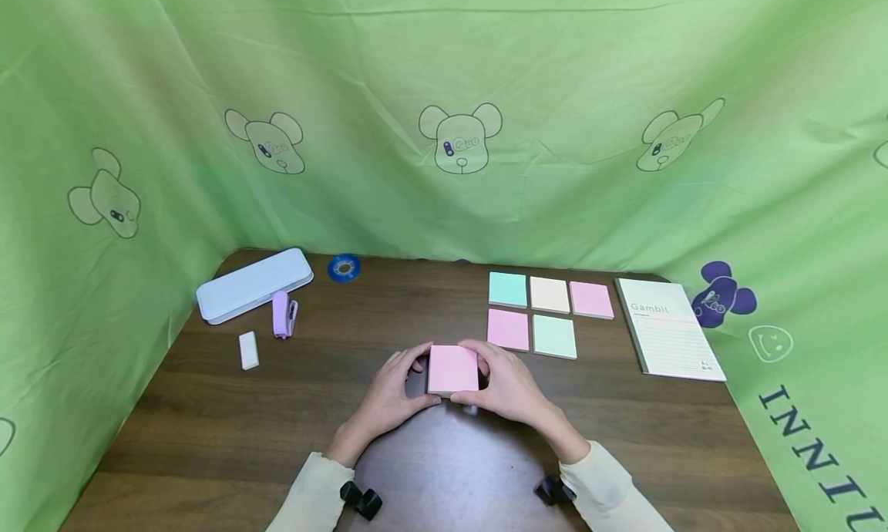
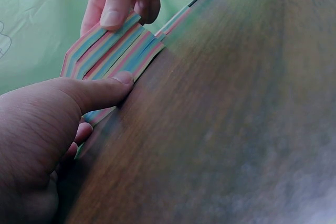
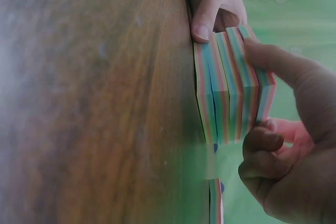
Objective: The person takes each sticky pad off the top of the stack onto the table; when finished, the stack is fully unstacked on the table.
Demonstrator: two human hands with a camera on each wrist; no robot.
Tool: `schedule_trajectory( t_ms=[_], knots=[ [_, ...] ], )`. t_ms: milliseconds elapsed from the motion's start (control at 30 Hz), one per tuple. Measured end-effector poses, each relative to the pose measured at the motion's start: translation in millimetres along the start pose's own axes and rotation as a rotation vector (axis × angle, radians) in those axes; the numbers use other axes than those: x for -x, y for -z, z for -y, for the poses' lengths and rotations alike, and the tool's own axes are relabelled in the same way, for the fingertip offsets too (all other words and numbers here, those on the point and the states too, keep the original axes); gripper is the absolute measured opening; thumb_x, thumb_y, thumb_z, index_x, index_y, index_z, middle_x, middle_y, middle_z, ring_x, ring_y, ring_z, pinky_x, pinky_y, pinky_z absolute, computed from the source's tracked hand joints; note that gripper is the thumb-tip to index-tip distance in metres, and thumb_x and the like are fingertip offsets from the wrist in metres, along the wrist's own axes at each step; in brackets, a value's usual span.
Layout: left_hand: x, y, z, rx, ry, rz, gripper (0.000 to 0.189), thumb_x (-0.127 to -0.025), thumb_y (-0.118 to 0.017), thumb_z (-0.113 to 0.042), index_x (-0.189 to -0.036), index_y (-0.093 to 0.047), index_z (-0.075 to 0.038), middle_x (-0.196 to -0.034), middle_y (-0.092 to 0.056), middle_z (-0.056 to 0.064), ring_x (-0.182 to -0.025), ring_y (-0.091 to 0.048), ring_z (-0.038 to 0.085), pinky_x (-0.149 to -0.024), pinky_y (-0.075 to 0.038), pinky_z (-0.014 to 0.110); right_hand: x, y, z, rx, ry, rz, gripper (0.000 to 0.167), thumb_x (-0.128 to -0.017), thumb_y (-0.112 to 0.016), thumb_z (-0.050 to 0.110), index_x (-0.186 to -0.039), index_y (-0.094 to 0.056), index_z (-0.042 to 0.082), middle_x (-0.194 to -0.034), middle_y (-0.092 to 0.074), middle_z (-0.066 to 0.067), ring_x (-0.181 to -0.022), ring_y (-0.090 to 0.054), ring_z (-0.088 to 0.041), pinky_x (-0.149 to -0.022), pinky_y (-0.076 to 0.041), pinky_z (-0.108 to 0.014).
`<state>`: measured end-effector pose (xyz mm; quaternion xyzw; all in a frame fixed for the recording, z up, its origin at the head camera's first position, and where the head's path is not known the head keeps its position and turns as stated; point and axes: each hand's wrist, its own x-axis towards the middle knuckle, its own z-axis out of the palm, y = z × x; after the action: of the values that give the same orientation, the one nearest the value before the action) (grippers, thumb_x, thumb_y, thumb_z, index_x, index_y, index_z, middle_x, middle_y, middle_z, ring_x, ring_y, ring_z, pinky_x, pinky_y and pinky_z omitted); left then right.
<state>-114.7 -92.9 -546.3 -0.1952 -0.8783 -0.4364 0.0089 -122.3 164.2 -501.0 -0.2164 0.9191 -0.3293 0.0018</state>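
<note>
A stack of sticky note pads with a pink top sheet stands on the table between both hands. Several pads with rainbow-striped edges make up the stack, and they are slightly out of line with each other. My left hand grips its left side, the thumb pressing the near face low down in the left wrist view, fingers round behind. From the right, my right hand holds the stack too, its thumb on the upper pads' near face and its other fingers curled at the far side.
Several loose sticky note pads lie in two rows behind the right hand. Right of them is a notebook. At the left are a light blue case, a purple stapler, a white block and a blue tape roll.
</note>
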Motion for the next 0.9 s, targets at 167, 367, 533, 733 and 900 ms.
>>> schedule_trajectory(
  t_ms=[167, 367, 533, 733, 900],
  knots=[
    [1.1, -1.1, 1.7, -0.008, -0.020, -0.010, 0.091, -0.080, -0.102, -0.019, -0.160, -0.058, -0.011, -0.119, -0.069, -0.004, -0.110, -0.060, 0.015, -0.097, -0.052, 0.043, 3.3, 4, -5, -0.077, 0.018, -0.019, 0.081, -0.074, -0.104, 0.036, -0.141, -0.071, 0.007, -0.097, -0.065, 0.006, -0.085, -0.055, -0.010, -0.075, -0.046, -0.028],
    [1.8, -2.3, 1.8, -0.022, -0.054, -0.037, 0.091, -0.080, -0.103, -0.021, -0.159, -0.058, -0.010, -0.115, -0.068, -0.004, -0.107, -0.060, 0.015, -0.094, -0.052, 0.041, 12.8, 18, -17, -0.101, 0.004, -0.048, 0.079, -0.073, -0.106, 0.029, -0.140, -0.071, 0.008, -0.085, -0.052, 0.010, -0.076, -0.047, -0.006, -0.067, -0.040, -0.024],
    [1.5, -2.9, 2.5, -0.031, -0.069, -0.045, 0.091, -0.080, -0.103, -0.020, -0.158, -0.058, -0.008, -0.113, -0.068, -0.004, -0.105, -0.061, 0.016, -0.092, -0.053, 0.040, 23.4, 33, -34, -0.112, -0.013, -0.061, 0.078, -0.072, -0.106, 0.025, -0.141, -0.070, 0.011, -0.085, -0.051, 0.010, -0.076, -0.045, -0.007, -0.066, -0.039, -0.024],
    [2.2, -0.9, 0.2, -0.027, -0.024, -0.026, 0.091, -0.081, -0.102, -0.022, -0.160, -0.058, -0.012, -0.117, -0.068, -0.005, -0.107, -0.061, 0.015, -0.094, -0.053, 0.040, 36.5, 51, -58, -0.105, -0.032, -0.066, 0.077, -0.076, -0.105, 0.023, -0.143, -0.069, 0.010, -0.085, -0.051, 0.006, -0.078, -0.046, -0.008, -0.066, -0.040, -0.023],
    [1.8, -0.2, -1.4, -0.014, 0.010, 0.000, 0.092, -0.081, -0.102, -0.021, -0.161, -0.057, -0.013, -0.119, -0.068, -0.005, -0.110, -0.060, 0.014, -0.097, -0.053, 0.040, 48.5, 67, -76, -0.104, -0.056, -0.095, 0.079, -0.076, -0.105, 0.018, -0.145, -0.067, 0.008, -0.085, -0.050, 0.004, -0.078, -0.046, -0.007, -0.064, -0.041, -0.020]
  ],
)
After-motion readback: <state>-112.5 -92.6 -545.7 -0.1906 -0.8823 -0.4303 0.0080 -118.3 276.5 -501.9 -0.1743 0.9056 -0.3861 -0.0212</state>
